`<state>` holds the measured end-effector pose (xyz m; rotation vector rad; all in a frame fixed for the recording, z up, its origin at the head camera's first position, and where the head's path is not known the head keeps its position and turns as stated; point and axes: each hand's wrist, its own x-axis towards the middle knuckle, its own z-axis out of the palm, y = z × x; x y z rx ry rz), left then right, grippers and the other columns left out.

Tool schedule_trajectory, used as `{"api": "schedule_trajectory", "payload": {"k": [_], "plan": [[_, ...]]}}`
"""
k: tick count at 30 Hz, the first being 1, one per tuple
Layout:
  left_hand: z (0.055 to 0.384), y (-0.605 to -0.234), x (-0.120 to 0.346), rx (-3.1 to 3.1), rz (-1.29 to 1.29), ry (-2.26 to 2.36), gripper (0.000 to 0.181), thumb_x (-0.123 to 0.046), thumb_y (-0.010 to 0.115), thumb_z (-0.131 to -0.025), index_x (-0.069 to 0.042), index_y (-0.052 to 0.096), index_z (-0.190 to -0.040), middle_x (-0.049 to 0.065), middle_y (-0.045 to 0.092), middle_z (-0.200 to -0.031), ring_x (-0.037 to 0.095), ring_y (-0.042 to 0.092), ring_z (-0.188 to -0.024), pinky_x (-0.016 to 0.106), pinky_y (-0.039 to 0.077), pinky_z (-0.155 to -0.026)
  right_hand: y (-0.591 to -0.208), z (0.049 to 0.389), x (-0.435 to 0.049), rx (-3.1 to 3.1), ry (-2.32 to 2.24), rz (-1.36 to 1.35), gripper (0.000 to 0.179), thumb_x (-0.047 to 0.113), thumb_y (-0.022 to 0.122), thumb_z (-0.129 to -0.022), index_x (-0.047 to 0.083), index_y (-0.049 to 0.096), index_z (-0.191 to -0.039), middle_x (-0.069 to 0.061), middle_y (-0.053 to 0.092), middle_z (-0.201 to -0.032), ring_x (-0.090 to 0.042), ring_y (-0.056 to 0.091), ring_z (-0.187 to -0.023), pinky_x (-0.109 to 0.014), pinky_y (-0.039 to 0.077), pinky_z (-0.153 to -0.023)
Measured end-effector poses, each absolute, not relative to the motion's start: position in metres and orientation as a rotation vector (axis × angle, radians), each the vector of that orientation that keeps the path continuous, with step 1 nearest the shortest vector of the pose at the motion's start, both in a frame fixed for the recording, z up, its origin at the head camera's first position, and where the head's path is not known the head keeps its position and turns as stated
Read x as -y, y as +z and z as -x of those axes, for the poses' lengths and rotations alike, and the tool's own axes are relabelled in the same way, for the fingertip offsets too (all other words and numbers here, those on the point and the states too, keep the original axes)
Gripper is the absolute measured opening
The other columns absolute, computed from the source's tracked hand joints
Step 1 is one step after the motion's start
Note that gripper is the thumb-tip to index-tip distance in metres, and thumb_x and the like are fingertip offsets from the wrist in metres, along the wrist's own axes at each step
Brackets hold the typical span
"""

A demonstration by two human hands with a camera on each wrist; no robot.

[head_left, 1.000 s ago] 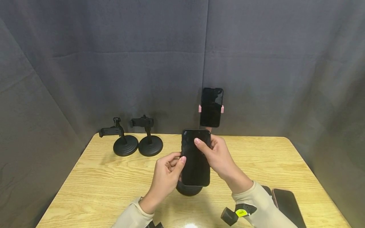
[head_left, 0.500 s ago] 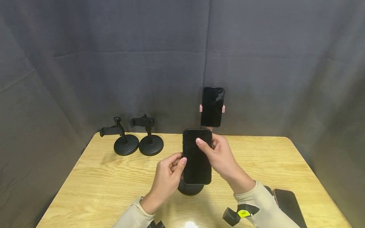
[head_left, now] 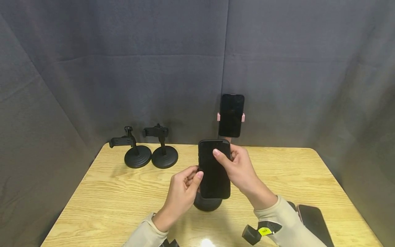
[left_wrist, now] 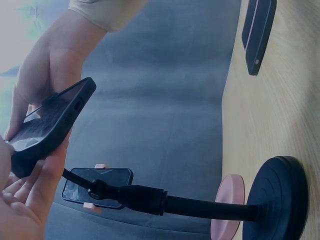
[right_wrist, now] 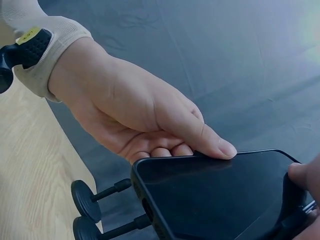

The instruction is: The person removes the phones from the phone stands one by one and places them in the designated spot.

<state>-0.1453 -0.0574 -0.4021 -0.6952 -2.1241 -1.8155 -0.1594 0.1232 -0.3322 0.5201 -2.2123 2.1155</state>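
Observation:
A black phone (head_left: 214, 178) stands upright in front of me, screen towards me. My left hand (head_left: 180, 193) pinches its left edge, thumb on the front and fingers curled behind. On the right edge, my right hand (head_left: 245, 169) grips it with the thumb lying on the screen near the top. Below the phone shows the round base (head_left: 208, 204) of a black phone stand. In the left wrist view the stand's pole (left_wrist: 210, 207) and jointed arm lead up behind the phone, where the hand hides the arm's end.
Behind, another phone (head_left: 231, 115) sits in a pink holder. Two black phone stands, a left one (head_left: 137, 157) and a right one (head_left: 164, 157), stand at the table's back left. A phone (head_left: 314, 223) lies beside another at the right, partly under my sleeve.
Both hands keep their hold on the phone. Its lower edge has risen slightly, so a little more of the stand's base shows. The whole view has shifted a little.

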Motion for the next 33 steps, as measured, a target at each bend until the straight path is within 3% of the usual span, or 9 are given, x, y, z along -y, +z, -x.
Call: {"api": "schedule_trajectory", "payload": {"k": [10, 16, 21, 28, 33], "plan": [[0.1448, -0.4028, 0.0575, 2.118, 0.695, -1.814, 0.022, -0.009, 0.058, -0.103, 0.007, 0.069, -0.112, 0.017, 0.076, -0.086, -0.001, 0.063, -0.063, 0.034, 0.061, -0.055, -0.3355, 0.16, -0.1198, 2.145, 2.123, -0.505, 0.029, 0.006, 0.059, -0.101, -0.017, 0.06, -0.119, 0.012, 0.078, -0.088, -0.012, 0.077, -0.081, -0.032, 0.065, -0.073], [0.1444, -0.4038, 0.0587, 2.13, 0.703, -1.801, 0.022, -0.01, 0.057, -0.103, 0.006, 0.069, -0.112, 0.016, 0.076, -0.085, -0.001, 0.062, -0.062, 0.028, 0.059, -0.054, -0.3369, 0.1603, -0.1193, 2.136, 2.114, -0.512, 0.027, 0.005, 0.059, -0.101, -0.017, 0.061, -0.117, 0.015, 0.078, -0.086, -0.012, 0.077, -0.079, -0.032, 0.065, -0.071], [0.1437, -0.4045, 0.0592, 2.138, 0.712, -1.812, 0.023, -0.01, 0.057, -0.103, 0.007, 0.068, -0.114, 0.018, 0.077, -0.091, 0.0, 0.066, -0.067, 0.035, 0.062, -0.057, -0.3375, 0.1601, -0.1201, 2.143, 2.105, -0.516, 0.027, 0.005, 0.058, -0.101, -0.016, 0.061, -0.118, 0.015, 0.078, -0.086, -0.012, 0.077, -0.079, -0.033, 0.065, -0.071], [0.1426, -0.4059, 0.0582, 2.15, 0.713, -1.799, 0.023, -0.01, 0.058, -0.103, 0.007, 0.068, -0.114, 0.019, 0.077, -0.093, 0.0, 0.066, -0.067, 0.027, 0.062, -0.059, -0.3385, 0.1599, -0.1216, 2.13, 2.113, -0.537, 0.029, 0.005, 0.058, -0.101, -0.019, 0.06, -0.118, 0.014, 0.078, -0.088, -0.011, 0.077, -0.081, -0.031, 0.064, -0.072], [0.1434, -0.4062, 0.0572, 2.125, 0.732, -1.789, 0.021, -0.009, 0.058, -0.103, 0.007, 0.068, -0.112, 0.018, 0.077, -0.091, -0.001, 0.064, -0.066, 0.034, 0.062, -0.057, -0.3375, 0.1594, -0.1224, 2.129, 2.114, -0.532, 0.029, 0.005, 0.057, -0.102, -0.018, 0.06, -0.119, 0.015, 0.078, -0.088, -0.011, 0.077, -0.081, -0.031, 0.064, -0.072]]}}
